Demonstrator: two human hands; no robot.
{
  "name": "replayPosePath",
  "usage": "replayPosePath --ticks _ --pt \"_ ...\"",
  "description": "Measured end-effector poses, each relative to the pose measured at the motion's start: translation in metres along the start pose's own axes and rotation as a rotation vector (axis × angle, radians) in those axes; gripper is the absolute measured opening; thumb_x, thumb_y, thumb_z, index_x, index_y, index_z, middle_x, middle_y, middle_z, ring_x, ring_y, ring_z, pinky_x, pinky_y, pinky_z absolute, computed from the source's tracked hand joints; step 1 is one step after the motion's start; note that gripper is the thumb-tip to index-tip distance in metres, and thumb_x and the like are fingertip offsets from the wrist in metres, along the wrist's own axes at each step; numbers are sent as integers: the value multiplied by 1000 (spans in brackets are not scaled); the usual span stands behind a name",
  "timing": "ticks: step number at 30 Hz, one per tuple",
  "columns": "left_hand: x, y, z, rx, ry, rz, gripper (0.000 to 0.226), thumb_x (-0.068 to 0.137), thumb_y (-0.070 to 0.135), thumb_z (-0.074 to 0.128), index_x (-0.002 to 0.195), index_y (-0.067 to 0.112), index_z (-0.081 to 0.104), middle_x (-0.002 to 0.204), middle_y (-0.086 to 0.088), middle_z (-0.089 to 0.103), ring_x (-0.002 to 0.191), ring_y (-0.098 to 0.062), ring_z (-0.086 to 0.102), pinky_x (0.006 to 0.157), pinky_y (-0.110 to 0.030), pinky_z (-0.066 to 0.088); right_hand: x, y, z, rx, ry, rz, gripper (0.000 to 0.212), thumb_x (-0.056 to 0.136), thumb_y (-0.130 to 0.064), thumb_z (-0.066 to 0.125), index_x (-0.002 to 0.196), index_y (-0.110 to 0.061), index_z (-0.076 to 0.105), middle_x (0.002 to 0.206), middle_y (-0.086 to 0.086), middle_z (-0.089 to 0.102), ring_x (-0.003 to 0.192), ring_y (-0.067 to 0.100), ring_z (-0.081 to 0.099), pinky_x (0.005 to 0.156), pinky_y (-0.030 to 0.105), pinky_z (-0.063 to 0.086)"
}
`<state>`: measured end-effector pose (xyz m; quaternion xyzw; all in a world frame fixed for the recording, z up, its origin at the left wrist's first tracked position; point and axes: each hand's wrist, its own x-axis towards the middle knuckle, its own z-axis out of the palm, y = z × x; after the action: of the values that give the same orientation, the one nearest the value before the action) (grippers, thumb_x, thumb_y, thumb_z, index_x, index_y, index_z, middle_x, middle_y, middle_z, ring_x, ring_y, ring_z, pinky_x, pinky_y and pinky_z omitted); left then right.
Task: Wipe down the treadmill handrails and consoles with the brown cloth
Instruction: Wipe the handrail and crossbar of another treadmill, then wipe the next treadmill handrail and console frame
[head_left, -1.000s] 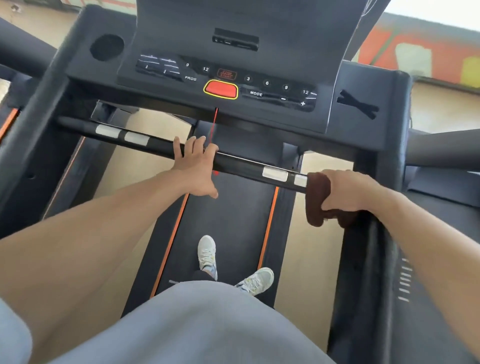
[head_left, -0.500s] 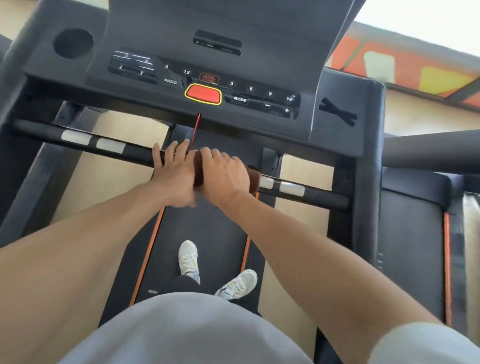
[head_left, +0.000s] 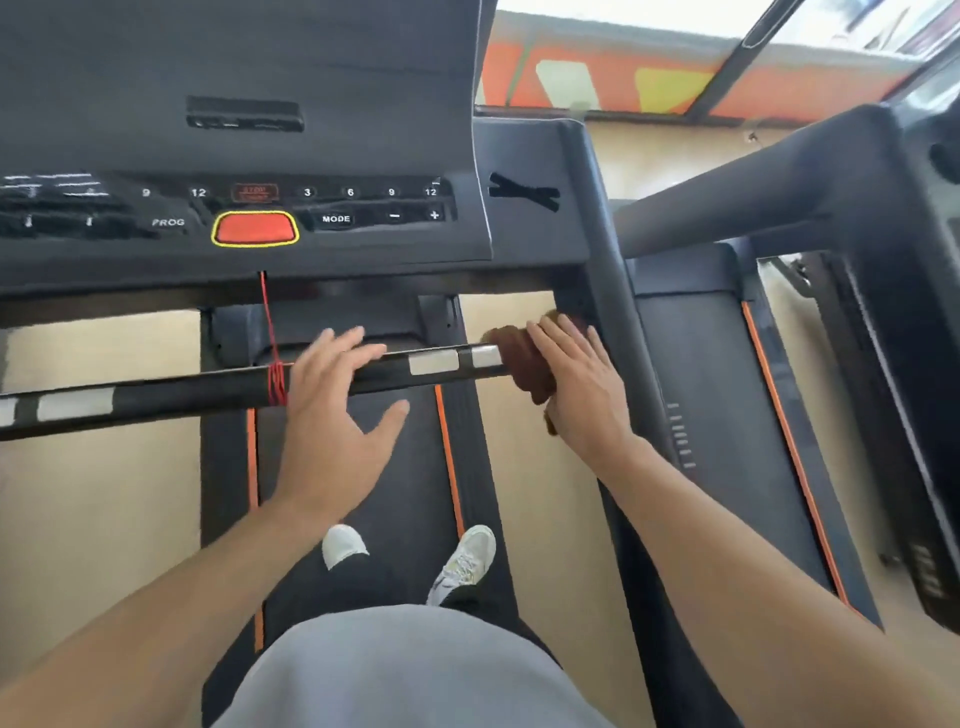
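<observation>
1. The right hand (head_left: 582, 389) presses the cloth (head_left: 524, 364) around the right end of the bar (head_left: 208, 387), fingers flat rather than curled.
2. The left hand (head_left: 332, 410) lies open, fingers spread, on the bar's middle.
3. Risk: that loose hold may let the cloth slip off.
4. Risk: a leftward stroke may snag the red cord (head_left: 275, 384).

The right grip (head_left: 582, 384) presses the brown cloth (head_left: 524, 364) around the right end of the black crossbar handrail (head_left: 208, 387), fingers laid flat over it, just beside the upright post (head_left: 613, 291). Left of that grip, two silver sensor plates (head_left: 434, 362) show on the bar. Further left the left grip (head_left: 332, 415) lies spread over the bar, fingers loose, next to a red cord (head_left: 275, 384) wound there. Above both sits the console (head_left: 249, 156) with its red button (head_left: 254, 228).
</observation>
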<state>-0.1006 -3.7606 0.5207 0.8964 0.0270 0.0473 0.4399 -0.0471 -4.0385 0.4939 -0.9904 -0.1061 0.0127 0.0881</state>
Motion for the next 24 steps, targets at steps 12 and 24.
replayPosePath --ticks 12,24 --pt "-8 31 30 -436 -1028 -420 52 75 57 78 122 46 58 117 16 72 109 -6 69 102 -36 53 -140 -132 -17 1241 -284 533 60 89 -21 76 139 -42 51 128 -19 67 124 14 63 107 43 51" --pt "-132 52 29 -192 -920 129 62 78 12 42 131 33 65 134 32 51 118 -2 58 100 -30 50 -200 -108 -53 1494 80 970 17 97 -23 69 114 -20 71 103 7 79 93 19 77 78 38 65"
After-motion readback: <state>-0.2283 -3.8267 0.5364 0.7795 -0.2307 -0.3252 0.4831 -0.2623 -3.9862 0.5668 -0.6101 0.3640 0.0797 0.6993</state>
